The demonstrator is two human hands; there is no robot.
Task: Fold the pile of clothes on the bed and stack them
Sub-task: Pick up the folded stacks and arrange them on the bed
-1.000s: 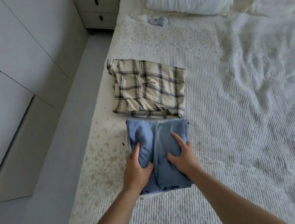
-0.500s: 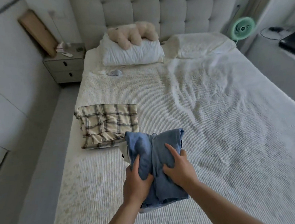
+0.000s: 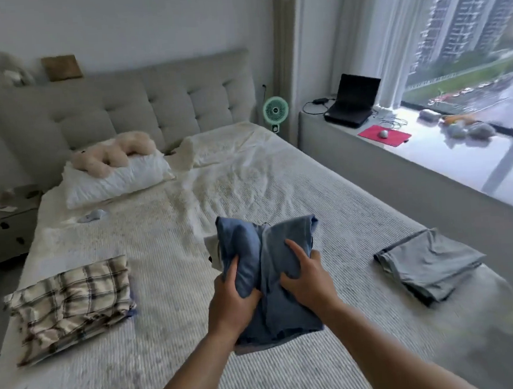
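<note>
Well, around me the bed (image 3: pixel 168 262) carries a folded plaid garment (image 3: pixel 70 304) off to my left and a folded grey garment (image 3: pixel 429 263) to my right, both well apart from my hands. A pillow (image 3: pixel 116 180) with a plush toy (image 3: pixel 114 153) sits by the headboard. A laptop (image 3: pixel 350 101) rests on the window ledge. My left hand (image 3: pixel 233 300) and right hand (image 3: pixel 308 279) each grip the folded blue clothes (image 3: pixel 270 264) above the bed's middle, fingers curled into creased, bunched fabric.

Folded garments three: blue (image 3: pixel 270 273), plaid (image 3: pixel 70 304), grey (image 3: pixel 429 266). Pillows two (image 3: pixel 116 180) (image 3: pixel 223 141). Hands two (image 3: pixel 231 300) (image 3: pixel 308 279).
</note>
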